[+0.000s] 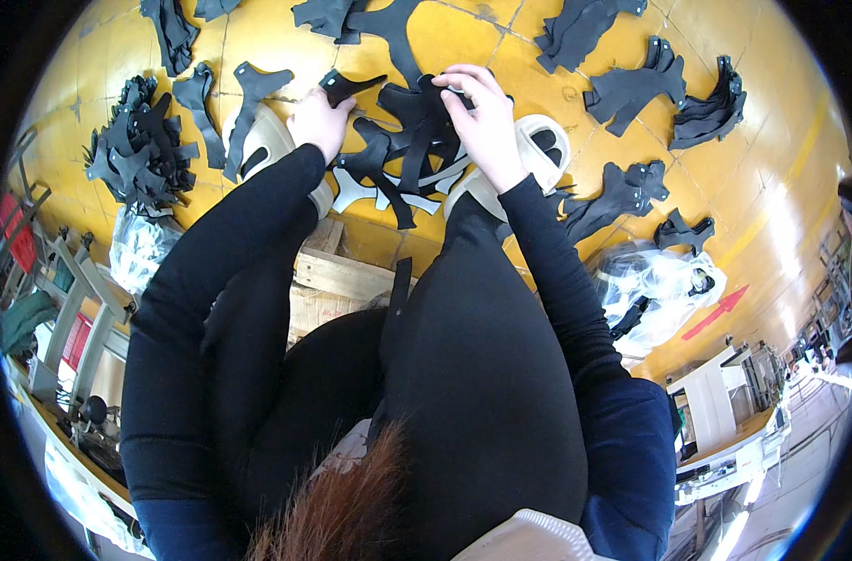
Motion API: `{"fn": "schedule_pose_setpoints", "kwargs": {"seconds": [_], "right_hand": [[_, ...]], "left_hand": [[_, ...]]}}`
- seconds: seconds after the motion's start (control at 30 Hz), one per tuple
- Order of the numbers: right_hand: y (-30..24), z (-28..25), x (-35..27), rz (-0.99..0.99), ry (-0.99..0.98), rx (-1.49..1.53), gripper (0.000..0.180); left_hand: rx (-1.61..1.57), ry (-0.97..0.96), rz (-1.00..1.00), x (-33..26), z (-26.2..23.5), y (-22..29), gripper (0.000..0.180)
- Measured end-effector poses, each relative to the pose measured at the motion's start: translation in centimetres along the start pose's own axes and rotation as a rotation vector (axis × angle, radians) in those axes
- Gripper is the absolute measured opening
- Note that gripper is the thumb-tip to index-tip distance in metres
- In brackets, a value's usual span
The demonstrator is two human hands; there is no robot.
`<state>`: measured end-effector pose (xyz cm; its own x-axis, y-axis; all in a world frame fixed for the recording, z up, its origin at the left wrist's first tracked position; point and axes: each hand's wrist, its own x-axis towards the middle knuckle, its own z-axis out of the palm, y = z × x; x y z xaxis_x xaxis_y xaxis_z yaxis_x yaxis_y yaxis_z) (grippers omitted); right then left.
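Between my feet lies a loose heap of black cut fabric pieces (409, 117), with white cut pieces (353, 192) partly under it. My left hand (319, 123) is closed at the heap's left side, on a small black fabric piece (353, 87) that sticks out past the fingers. At the heap's upper right, my right hand (482, 117) rests its fingertips by the black pieces. Its thumb and forefinger are apart, and nothing shows gripped between them. The other fingers of that hand are partly hidden.
A thick black pile (141, 145) stands left on the yellow floor (444, 42). Smaller black stacks (639, 89) lie to the right and far side. Clear plastic bags (655, 290) sit low on both sides. Beige shoes (538, 154) flank the heap, and a wooden seat (337, 276) is beneath me.
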<state>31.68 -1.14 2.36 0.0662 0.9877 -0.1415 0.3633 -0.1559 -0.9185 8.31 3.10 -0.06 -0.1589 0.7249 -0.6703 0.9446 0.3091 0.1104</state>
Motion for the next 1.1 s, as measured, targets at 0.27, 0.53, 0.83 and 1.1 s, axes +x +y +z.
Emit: {"fn": "schedule_pose_setpoints", "kwargs": {"seconds": [0.27, 0.53, 0.83, 1.1], "right_hand": [[-2.0, 1.6, -0.2, 0.255, -0.225, 0.440, 0.023], [-2.0, -2.9, 12.5, 0.014, 0.046, 0.298, 0.015], [9.8, -4.0, 20.5, 0.174, 0.067, 0.591, 0.043], [4.5, -5.8, 13.9, -0.035, 0.177, 0.245, 0.030]], "left_hand": [[-1.097, -0.372, 0.260, -3.8, -7.4, 5.9, 0.025], [-1.204, -0.468, 0.350, 0.5, -11.0, 10.1, 0.041], [-0.654, -0.598, 0.129, -0.4, -2.8, 2.6, 0.033], [-0.677, -0.579, 0.166, -2.7, -1.0, 3.1, 0.040]]}}
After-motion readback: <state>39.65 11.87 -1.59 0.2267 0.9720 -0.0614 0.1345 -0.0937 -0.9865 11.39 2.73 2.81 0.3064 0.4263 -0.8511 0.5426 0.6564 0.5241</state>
